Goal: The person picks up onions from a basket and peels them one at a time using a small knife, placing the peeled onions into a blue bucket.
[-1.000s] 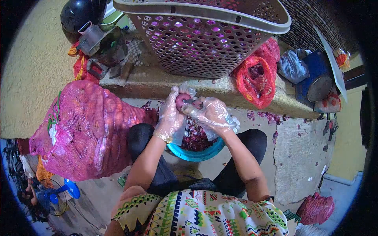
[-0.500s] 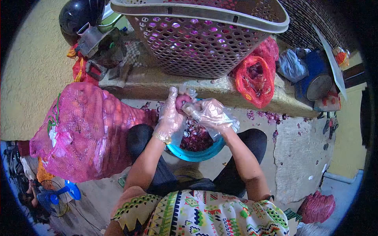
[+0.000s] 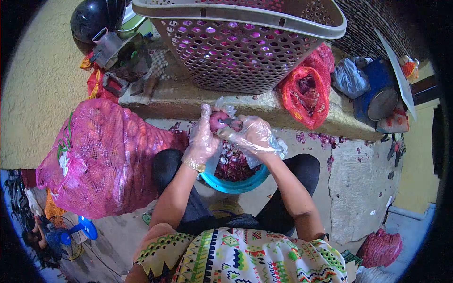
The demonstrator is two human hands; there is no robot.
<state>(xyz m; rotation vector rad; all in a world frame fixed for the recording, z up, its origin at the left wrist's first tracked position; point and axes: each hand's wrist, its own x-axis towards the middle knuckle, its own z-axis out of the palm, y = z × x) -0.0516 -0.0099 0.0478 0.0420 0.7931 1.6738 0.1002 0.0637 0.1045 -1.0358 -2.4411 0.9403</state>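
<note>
My left hand (image 3: 200, 139), in a clear plastic glove, is closed around a red onion (image 3: 217, 121) above a blue basin (image 3: 236, 187). My right hand (image 3: 256, 137), gloved the same way, is closed on what looks like a small knife (image 3: 230, 121); its short dark blade meets the onion's right side and the handle is hidden in the fingers. Reddish skin shows by the right fingers. Below both hands, dark red onion skins (image 3: 234, 169) lie in the basin, which stands between my knees.
A pink mesh sack (image 3: 104, 158) full of onions stands at left. Beyond a concrete ledge (image 3: 174, 101) rises a tall perforated basket (image 3: 236, 56). An open red mesh bag (image 3: 306, 101) leans beside it. Onion skins (image 3: 321, 140) litter the floor at right; a blue fan (image 3: 71, 233) stands lower left.
My right hand has turned and shifted slightly, so the dark blade now shows against the onion. The left hand still holds the onion in nearly the same place.
</note>
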